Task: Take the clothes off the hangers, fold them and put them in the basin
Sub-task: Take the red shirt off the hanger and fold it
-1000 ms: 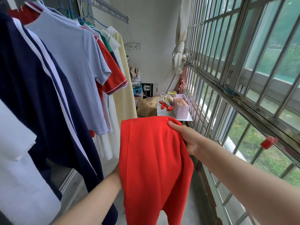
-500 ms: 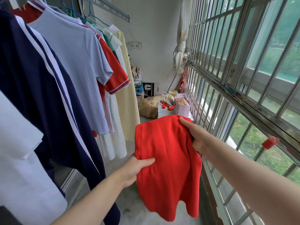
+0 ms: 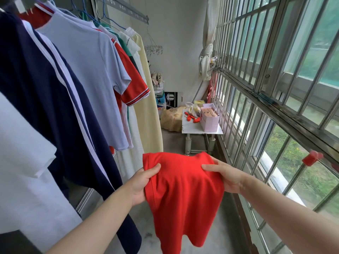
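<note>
A red garment [image 3: 183, 198] hangs folded over in front of me, off any hanger. My left hand [image 3: 143, 182] pinches its upper left edge, and my right hand [image 3: 225, 176] grips its upper right edge. Along the left, several shirts stay on hangers: a navy one with white stripes [image 3: 45, 99], a light blue one [image 3: 88, 70], a red one with striped cuff [image 3: 135, 88] and a pale yellow garment [image 3: 148, 110]. A white garment [image 3: 20, 171] hangs nearest me. No basin is in view.
A barred window [image 3: 275, 88] runs along the right, with a red clip [image 3: 311, 157] on a bar. A small white table [image 3: 194, 129] with a pink box [image 3: 209, 118] stands ahead, beside a tan bundle [image 3: 171, 118]. Concrete floor [image 3: 172, 142] lies between.
The red garment has come down lower and closer to me. My left hand moved from behind the cloth to grip its upper left edge; the right hand kept its hold.
</note>
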`<state>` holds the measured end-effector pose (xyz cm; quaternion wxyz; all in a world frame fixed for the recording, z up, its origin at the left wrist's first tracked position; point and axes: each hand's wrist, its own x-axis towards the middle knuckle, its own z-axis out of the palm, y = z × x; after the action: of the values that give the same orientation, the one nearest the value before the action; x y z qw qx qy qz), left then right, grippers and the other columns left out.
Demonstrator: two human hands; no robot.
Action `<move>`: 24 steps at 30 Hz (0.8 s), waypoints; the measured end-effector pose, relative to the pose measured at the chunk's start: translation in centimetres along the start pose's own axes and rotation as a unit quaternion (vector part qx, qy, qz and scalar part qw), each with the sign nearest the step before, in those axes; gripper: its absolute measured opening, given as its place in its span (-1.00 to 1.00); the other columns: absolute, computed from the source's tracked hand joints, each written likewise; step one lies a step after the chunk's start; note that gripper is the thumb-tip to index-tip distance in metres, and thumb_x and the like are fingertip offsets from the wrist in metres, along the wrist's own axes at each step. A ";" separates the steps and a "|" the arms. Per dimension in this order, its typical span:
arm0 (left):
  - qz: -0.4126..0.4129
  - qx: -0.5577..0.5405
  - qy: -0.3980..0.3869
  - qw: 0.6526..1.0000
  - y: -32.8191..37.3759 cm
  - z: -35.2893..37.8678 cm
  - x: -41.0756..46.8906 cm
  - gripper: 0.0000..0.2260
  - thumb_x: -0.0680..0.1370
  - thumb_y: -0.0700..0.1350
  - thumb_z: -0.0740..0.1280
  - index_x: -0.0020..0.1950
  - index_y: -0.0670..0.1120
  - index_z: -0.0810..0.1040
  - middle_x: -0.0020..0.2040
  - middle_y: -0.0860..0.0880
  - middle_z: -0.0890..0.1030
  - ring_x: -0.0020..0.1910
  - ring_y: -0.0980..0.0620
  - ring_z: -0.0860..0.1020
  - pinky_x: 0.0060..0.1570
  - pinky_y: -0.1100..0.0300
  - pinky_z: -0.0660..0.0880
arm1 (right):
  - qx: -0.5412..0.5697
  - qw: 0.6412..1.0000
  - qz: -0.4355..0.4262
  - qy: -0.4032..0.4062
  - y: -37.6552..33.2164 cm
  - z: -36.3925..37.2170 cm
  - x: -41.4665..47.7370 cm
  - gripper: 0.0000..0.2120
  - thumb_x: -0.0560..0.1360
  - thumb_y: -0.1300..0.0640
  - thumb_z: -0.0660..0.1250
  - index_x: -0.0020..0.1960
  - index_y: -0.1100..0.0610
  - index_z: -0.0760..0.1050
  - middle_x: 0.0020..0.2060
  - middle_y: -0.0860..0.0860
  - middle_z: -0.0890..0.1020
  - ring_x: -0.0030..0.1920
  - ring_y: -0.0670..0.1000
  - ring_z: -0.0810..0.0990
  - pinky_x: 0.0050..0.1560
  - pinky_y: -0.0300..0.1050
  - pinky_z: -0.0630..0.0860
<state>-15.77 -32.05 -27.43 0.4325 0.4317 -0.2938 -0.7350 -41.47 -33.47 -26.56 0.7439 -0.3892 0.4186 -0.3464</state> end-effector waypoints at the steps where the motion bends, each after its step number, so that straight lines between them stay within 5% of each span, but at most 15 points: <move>1: 0.000 0.004 0.004 1.000 0.0 -0.2 -0.1 -0.76 0.56 -0.15 0.27 0.16 -0.25 0.55 0.05 -0.25 0.65 -0.11 -0.12 0.68 -0.09 0.00 0.63 | 0.011 1.000 -0.007 0.007 0.0 0.0 0.1 -0.27 0.36 0.28 0.46 0.42 -0.10 0.28 0.19 0.02 0.59 0.08 0.05 0.63 0.06 -0.01 0.59; 3: -0.001 0.003 0.012 1.000 0.1 -0.4 0.0 -0.74 0.58 -0.14 0.26 0.20 -0.24 0.54 0.12 -0.27 0.62 -0.08 -0.14 0.66 -0.10 0.00 0.63 | -0.023 0.999 -0.026 -0.018 0.1 0.2 0.2 -0.13 0.38 0.36 0.42 0.46 -0.26 0.13 0.26 -0.08 0.49 0.20 0.04 0.58 0.14 -0.01 0.55; 8: -0.044 -0.020 0.031 0.998 0.1 -0.7 0.2 -0.69 0.60 -0.06 0.23 0.21 -0.25 0.55 0.11 -0.26 0.62 -0.12 -0.11 0.67 -0.15 0.05 0.64 | -0.280 0.953 -0.085 -0.075 1.0 2.2 0.9 0.08 0.31 0.49 0.46 0.51 -0.25 0.00 0.35 -0.08 0.39 0.26 -0.06 0.52 0.27 -0.14 0.46; 11: -0.063 -0.011 0.034 0.997 0.2 -1.1 0.2 -0.70 0.61 -0.05 0.20 0.17 -0.23 0.56 0.02 -0.22 0.66 -0.15 -0.10 0.68 -0.12 0.07 0.61 | -0.475 0.869 -0.134 -0.038 1.1 2.7 1.8 0.11 0.24 0.36 0.52 0.50 -0.28 -0.01 0.36 -0.19 0.36 0.30 -0.14 0.44 0.30 -0.35 0.33; 13: -0.073 -0.011 0.039 0.996 0.3 -1.4 0.1 -0.69 0.61 -0.05 0.20 0.19 -0.23 0.55 0.05 -0.23 0.65 -0.12 -0.12 0.67 -0.05 0.04 0.57 | -0.592 0.787 -0.176 -0.010 1.2 2.7 2.2 0.10 0.21 0.29 0.49 0.49 -0.31 -0.01 0.37 -0.15 0.35 0.30 -0.09 0.39 0.32 -0.26 0.32; 16: -0.082 -0.024 0.041 0.996 0.5 -1.7 0.1 -0.67 0.60 -0.05 0.21 0.21 -0.25 0.55 0.12 -0.25 0.62 -0.07 -0.15 0.64 0.01 -0.01 0.52 | -0.623 0.753 -0.207 0.038 1.4 3.0 2.4 0.04 0.19 0.26 0.46 0.46 -0.32 0.05 0.26 0.01 0.38 0.24 0.04 0.40 0.28 -0.12 0.37; 21: -0.092 -0.030 0.027 0.995 0.5 -1.2 0.3 -0.68 0.60 -0.03 0.20 0.08 -0.25 0.59 -0.07 -0.23 0.68 -0.21 -0.11 0.68 -0.07 0.02 0.54 | -0.673 0.692 -0.226 0.132 1.6 3.7 2.4 -0.04 0.13 -0.14 0.53 0.40 -0.34 0.09 0.15 -0.13 0.43 0.13 -0.01 0.49 0.10 -0.05 0.49; 24: -0.092 -0.033 0.026 0.995 0.5 -1.2 0.4 -0.68 0.60 -0.03 0.21 0.07 -0.25 0.60 -0.06 -0.22 0.67 -0.20 -0.11 0.68 -0.14 0.06 0.62 | -0.683 0.660 -0.252 0.185 2.2 3.4 2.8 -0.22 0.19 -0.21 0.45 0.34 -0.27 0.20 0.12 -0.16 0.52 0.13 -0.02 0.51 0.03 -0.03 0.51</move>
<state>-14.59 -32.72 -27.71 0.3847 0.4613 -0.2169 -0.7695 -36.88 -33.87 -28.25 0.0602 -0.8064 0.5523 -0.2026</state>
